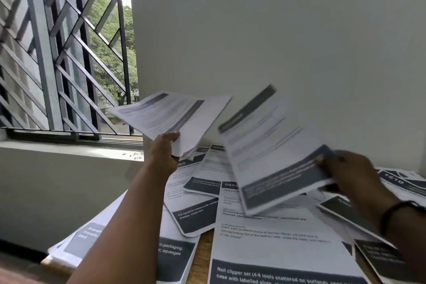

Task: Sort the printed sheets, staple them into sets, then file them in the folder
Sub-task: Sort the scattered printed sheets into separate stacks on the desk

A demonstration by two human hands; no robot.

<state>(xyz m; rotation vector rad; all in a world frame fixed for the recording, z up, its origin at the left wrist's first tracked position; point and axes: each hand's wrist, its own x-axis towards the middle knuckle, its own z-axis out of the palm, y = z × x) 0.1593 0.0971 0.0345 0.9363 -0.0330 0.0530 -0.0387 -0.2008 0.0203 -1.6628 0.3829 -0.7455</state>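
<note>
Head view, left hand (164,152) grip holding stack (170,114)

two hands (164,152), two held sheaves (173,115), many loose sheets (272,244)

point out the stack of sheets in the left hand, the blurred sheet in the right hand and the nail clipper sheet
stack of sheets (170,110), head view, printed top page
blurred sheet (272,145), head view, page middle
nail clipper sheet (276,249), head view, white middle
</note>
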